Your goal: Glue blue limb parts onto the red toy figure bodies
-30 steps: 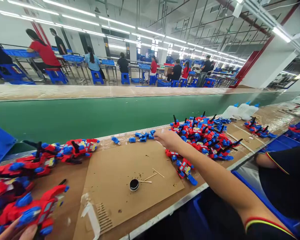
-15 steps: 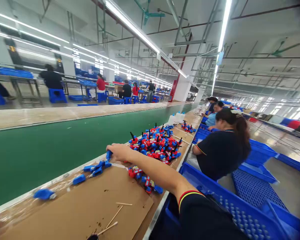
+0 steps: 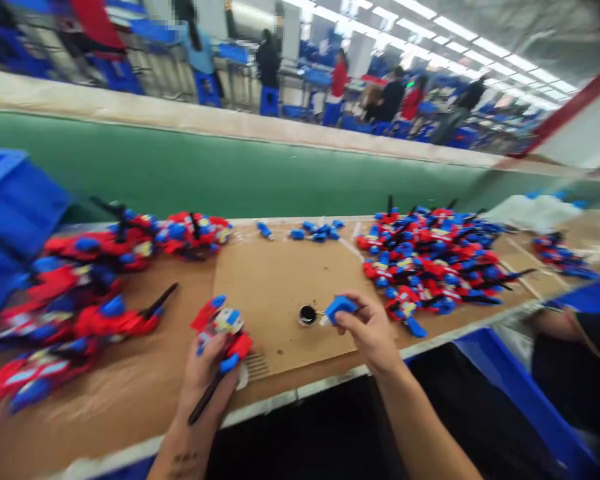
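Observation:
My left hand (image 3: pixel 207 370) is closed around a red and blue toy figure (image 3: pixel 229 322) with a pale yellow face and a black stick-like part pointing toward me. Between the thumb and fingers of my right hand (image 3: pixel 367 330) is a small blue plastic piece (image 3: pixel 341 308) with a pale tip. That tip is close to a small round pot of black liquid (image 3: pixel 307 315); whether they touch I cannot tell. Both hands are over or beside a cardboard sheet (image 3: pixel 280 280). More small blue pieces (image 3: pixel 320 232) lie along its far edge.
Piles of similar figures lie on the left (image 3: pixel 80 293) and on the right (image 3: pixel 435 260) of the bench. A blue bin (image 3: pixel 15 220) stands at far left. Behind the bench runs a green belt (image 3: pixel 205 167). At right, a co-worker's arm (image 3: pixel 555 330) shows.
The view has swung left and down. My right hand has come back from the far edge with a blue piece. My left hand, unseen before, now shows holding a figure.

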The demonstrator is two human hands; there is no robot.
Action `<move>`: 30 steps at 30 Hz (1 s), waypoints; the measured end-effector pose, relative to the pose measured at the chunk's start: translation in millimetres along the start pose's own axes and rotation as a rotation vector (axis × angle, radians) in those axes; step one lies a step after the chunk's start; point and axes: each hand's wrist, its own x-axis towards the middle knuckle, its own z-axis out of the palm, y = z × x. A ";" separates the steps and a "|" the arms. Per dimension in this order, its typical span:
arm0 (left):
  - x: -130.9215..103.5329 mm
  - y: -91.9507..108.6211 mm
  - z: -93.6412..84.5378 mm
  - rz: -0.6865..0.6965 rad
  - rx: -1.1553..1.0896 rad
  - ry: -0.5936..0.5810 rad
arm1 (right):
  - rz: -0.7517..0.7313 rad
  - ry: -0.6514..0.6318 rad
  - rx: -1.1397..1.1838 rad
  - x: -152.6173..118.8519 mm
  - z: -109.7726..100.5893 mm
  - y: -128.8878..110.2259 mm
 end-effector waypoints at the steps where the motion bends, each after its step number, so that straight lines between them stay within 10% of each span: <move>1: -5.8 3.1 -8.2 0.026 0.021 0.042 | 0.034 -0.017 0.003 6.5 0.6 1.3; 14: -9.5 3.5 -7.5 0.051 0.000 0.064 | -0.709 -0.332 -1.002 30.1 -4.3 -12.4; 30: -11.6 4.1 -8.4 0.053 -0.006 0.033 | -0.201 -0.213 -0.734 50.3 2.4 2.7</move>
